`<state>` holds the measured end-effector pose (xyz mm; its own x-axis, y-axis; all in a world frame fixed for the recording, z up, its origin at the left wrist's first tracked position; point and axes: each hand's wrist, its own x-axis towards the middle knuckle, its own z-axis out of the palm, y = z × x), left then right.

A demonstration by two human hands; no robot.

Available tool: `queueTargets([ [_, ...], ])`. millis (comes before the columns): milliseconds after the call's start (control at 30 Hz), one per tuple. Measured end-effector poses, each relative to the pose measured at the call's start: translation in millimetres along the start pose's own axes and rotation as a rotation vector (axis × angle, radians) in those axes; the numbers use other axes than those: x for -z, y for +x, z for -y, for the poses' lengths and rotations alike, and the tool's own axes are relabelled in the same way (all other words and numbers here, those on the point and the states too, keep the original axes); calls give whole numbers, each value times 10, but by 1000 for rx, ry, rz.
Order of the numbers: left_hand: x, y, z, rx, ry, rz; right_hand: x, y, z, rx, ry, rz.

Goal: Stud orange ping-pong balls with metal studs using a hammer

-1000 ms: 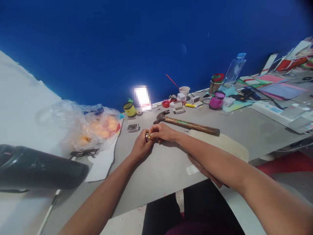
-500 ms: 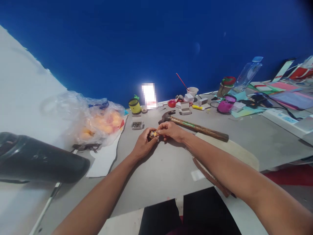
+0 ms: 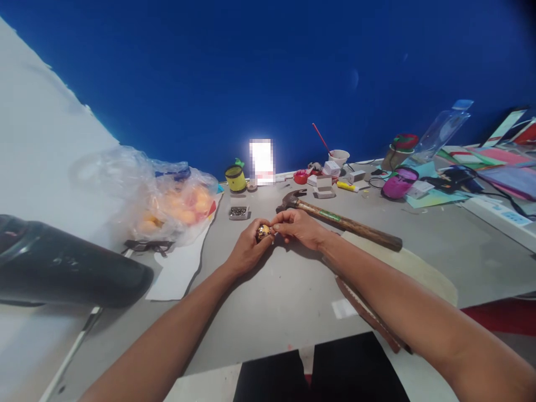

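Observation:
My left hand is closed around a small orange ball dotted with shiny metal bits that look like tacks. My right hand is at the ball's right side, its thumb and forefinger pinched together. Whatever is in that pinch is too small to make out. Just beyond my left hand sits a small open box of shiny metal pieces. A claw hammer with a wooden handle lies behind my right hand and forearm.
On the left are a clear plastic bag of orange balls, glasses and a dark cylinder. Small boxes, a yellow tube and a white cup stand at the back. A pale board lies under my right forearm.
The view has shifted slightly, moving table items a little to the right. The ball appears turned in my left hand; my right fingers stay pinched beside it.

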<state>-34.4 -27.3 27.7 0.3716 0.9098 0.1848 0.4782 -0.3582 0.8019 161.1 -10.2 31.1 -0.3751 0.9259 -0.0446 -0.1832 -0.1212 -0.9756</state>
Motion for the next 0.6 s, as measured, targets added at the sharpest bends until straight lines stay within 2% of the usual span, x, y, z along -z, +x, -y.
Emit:
queueTargets([
  [133,-47,13,25,6,65,-36,-41,-36,33,15,-27,0],
  [300,-112,22,83,26,94,-87,-106,-76,40,-56,-33,-24],
  [600,-134,21,52,2,125,-68,-148,-95,-21,-148,-34,-33],
])
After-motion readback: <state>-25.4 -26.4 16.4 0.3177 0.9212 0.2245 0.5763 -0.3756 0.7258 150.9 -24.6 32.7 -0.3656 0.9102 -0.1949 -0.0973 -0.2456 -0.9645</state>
